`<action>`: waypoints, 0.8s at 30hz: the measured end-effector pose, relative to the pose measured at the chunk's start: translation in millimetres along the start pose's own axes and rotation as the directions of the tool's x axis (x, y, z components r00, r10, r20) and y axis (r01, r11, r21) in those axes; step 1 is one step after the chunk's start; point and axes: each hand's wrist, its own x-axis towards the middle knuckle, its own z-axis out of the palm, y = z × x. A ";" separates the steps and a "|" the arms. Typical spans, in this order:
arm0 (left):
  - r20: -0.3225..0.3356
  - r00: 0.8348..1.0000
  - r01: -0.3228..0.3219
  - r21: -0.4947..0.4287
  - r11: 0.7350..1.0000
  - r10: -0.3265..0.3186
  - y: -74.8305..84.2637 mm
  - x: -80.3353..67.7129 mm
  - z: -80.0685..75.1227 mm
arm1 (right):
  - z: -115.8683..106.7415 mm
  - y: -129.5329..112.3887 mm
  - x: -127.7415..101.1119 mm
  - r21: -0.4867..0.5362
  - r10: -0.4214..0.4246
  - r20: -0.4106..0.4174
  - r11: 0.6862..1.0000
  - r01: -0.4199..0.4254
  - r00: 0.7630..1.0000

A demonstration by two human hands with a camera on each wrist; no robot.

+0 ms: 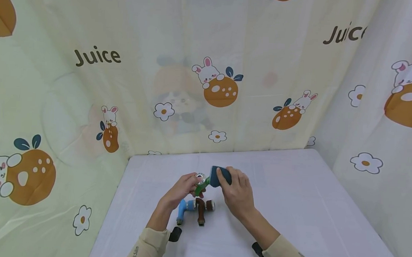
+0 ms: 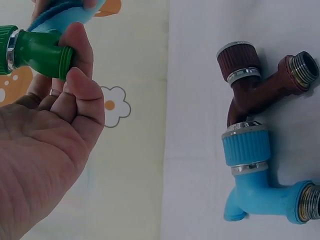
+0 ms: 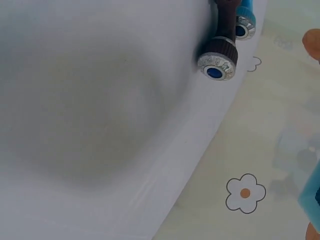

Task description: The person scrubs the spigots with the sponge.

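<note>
My left hand (image 1: 185,186) holds a green plastic tap (image 1: 201,186) above the table, its round knob end turned up. In the left wrist view, the fingers curl around the threaded end of the green tap (image 2: 42,52). My right hand (image 1: 238,192) grips a blue sponge (image 1: 221,176) with a darker face, thumb on top, against the tap's right end. Only an edge of the sponge (image 3: 312,200) shows in the right wrist view. Below the hands, a light blue tap (image 1: 182,211) and a brown tap (image 1: 201,211) lie side by side.
A white-covered table (image 1: 292,207) lies under the hands. Behind it hangs a pale curtain (image 1: 254,122) printed with rabbits, oranges and flowers. Black wrist devices are strapped near both sleeves, one of them a left wrist camera (image 1: 175,234).
</note>
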 end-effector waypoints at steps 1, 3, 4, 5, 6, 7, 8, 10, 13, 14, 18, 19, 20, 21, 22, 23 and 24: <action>0.000 1.000 0.000 -0.001 1.000 0.000 0.4 -0.4 0.3 | -0.6 0.2 0.4 0.028 0.015 0.001 0.999 -0.015 1.000; -0.002 1.000 -0.001 0.002 1.000 0.001 1.9 -1.4 0.8 | -1.4 0.7 1.2 0.087 0.047 0.004 0.995 -0.047 0.999; -0.003 1.000 -0.002 0.003 1.000 0.002 2.8 -2.0 1.0 | -1.7 0.8 1.5 0.114 0.064 0.008 0.991 -0.065 0.998; -0.003 1.000 -0.002 0.005 1.000 0.002 4.2 -3.0 1.4 | -2.0 1.0 1.8 0.138 0.082 0.013 0.987 -0.082 0.997; -0.003 1.000 -0.003 0.007 1.000 0.003 4.9 -3.5 1.5 | -1.7 1.3 1.9 0.163 0.100 0.014 0.982 -0.101 0.995; -0.003 1.000 -0.005 0.010 1.000 0.005 5.4 -3.9 1.7 | -1.4 1.6 2.1 0.182 0.118 0.018 0.976 -0.119 0.993; -0.002 1.000 -0.006 0.010 1.000 0.006 5.7 -4.4 1.8 | -1.2 1.8 2.1 0.202 0.137 0.024 0.970 -0.139 0.990; 0.000 1.000 -0.006 0.010 1.000 0.006 5.6 -5.0 1.9 | -0.6 1.9 2.1 0.232 0.173 0.037 0.956 -0.177 0.984; 0.003 1.000 -0.010 0.006 1.000 0.010 4.3 -5.3 1.8 | -0.2 1.9 2.2 0.299 0.225 0.056 0.926 -0.232 0.973; 0.003 1.000 -0.010 0.003 1.000 0.010 3.7 -5.2 1.7 | -0.3 1.8 2.5 0.328 0.243 0.064 0.911 -0.250 0.968; 0.016 1.000 -0.018 -0.005 1.000 0.018 1.8 -4.3 1.2 | -1.2 1.7 4.7 0.448 0.316 0.103 0.832 -0.327 0.943; 0.020 1.000 -0.023 -0.006 1.000 0.024 1.5 -4.0 1.0 | -1.4 1.7 5.3 0.467 0.332 0.118 0.813 -0.347 0.936; 0.026 0.999 -0.031 -0.008 0.999 0.032 1.2 -3.8 0.7 | -1.8 1.7 5.9 0.488 0.346 0.130 0.793 -0.363 0.929; 0.033 0.999 -0.040 -0.007 0.999 0.040 0.9 -3.6 0.5 | -2.1 1.5 6.6 0.503 0.358 0.144 0.776 -0.380 0.923; 0.040 0.998 -0.049 -0.007 0.999 0.049 0.7 -3.5 0.2 | -2.4 1.4 7.2 0.518 0.369 0.162 0.758 -0.397 0.915; 0.046 0.997 -0.057 -0.010 0.998 0.057 0.5 -3.3 0.0 | -3.0 1.2 8.0 0.534 0.379 0.178 0.738 -0.413 0.908; 0.050 0.997 -0.064 -0.008 0.998 0.064 0.3 -3.1 0.0 | -3.8 0.9 8.7 0.550 0.388 0.200 0.716 -0.431 0.900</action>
